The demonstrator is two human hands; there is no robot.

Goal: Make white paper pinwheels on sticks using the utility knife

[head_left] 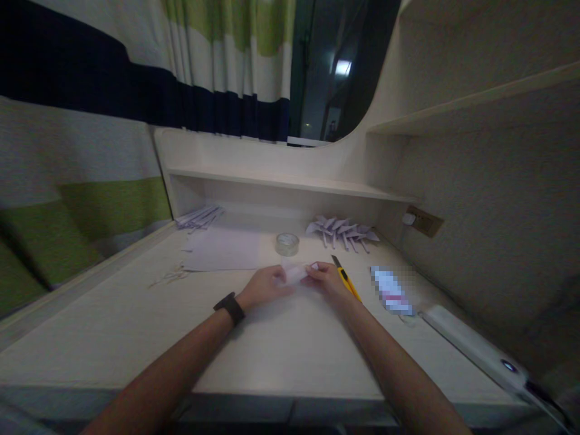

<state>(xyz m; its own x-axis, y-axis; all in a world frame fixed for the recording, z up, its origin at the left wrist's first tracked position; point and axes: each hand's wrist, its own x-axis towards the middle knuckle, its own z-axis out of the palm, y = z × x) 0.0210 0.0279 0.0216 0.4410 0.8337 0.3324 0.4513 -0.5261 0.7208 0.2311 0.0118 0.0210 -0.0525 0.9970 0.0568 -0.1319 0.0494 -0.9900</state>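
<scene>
Both my hands hold one small piece of white paper [295, 273] just above the desk. My left hand [266, 286], with a dark band on its wrist, grips the paper's left side, and motion smears it a little. On the right side, the fingers of my right hand [327, 279] pinch the paper's edge. A yellow utility knife [348, 283] with its blade out lies beside my right hand. Just beyond the paper sits a roll of clear tape [287, 244].
Several folded paper pinwheels [342, 231] lie at the back right. Flat paper sheets [226, 244], rolled paper sticks [199, 217] and thin strings [170, 275] are on the left. A lit phone [392, 291] and a long white lamp-like bar [471, 344] lie right, below a wall socket [423, 222].
</scene>
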